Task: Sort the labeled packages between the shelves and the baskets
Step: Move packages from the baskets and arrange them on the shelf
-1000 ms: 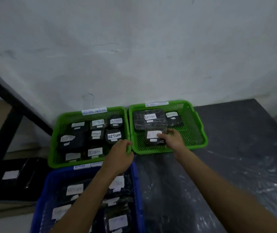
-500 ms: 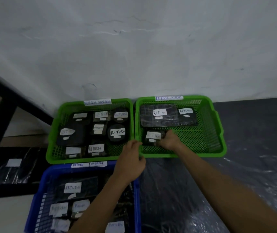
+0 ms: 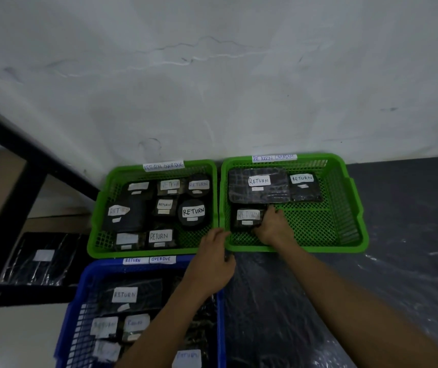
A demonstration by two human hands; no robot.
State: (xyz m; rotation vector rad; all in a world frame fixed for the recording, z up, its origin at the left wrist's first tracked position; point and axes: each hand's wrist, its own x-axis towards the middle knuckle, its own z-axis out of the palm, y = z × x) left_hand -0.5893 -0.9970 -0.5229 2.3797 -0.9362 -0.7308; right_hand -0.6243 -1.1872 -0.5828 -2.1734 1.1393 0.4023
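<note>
Two green baskets stand side by side against the wall. The left green basket (image 3: pixel 101 243) holds several black packages labeled RETURN. The right green basket (image 3: pixel 345 208) holds a large package (image 3: pixel 259 185), a smaller one (image 3: pixel 305 188) and a small package (image 3: pixel 247 217) at its front left. My right hand (image 3: pixel 273 227) grips the right edge of that small package inside the basket. My left hand (image 3: pixel 212 261) hovers with fingers loosely curled at the front rims where the two green baskets meet, holding nothing. A blue basket (image 3: pixel 85 277) with more labeled packages sits in front.
A black shelf frame (image 3: pixel 26 181) runs along the left, with a black package (image 3: pixel 40 258) bearing a white label on its low shelf. Dark plastic sheeting (image 3: pixel 398 261) covers the floor to the right. A white wall rises behind the baskets.
My left hand has drawn back from the left green basket's rim toward the gap between the baskets. My right hand stays on the small package. The camera has tilted upward.
</note>
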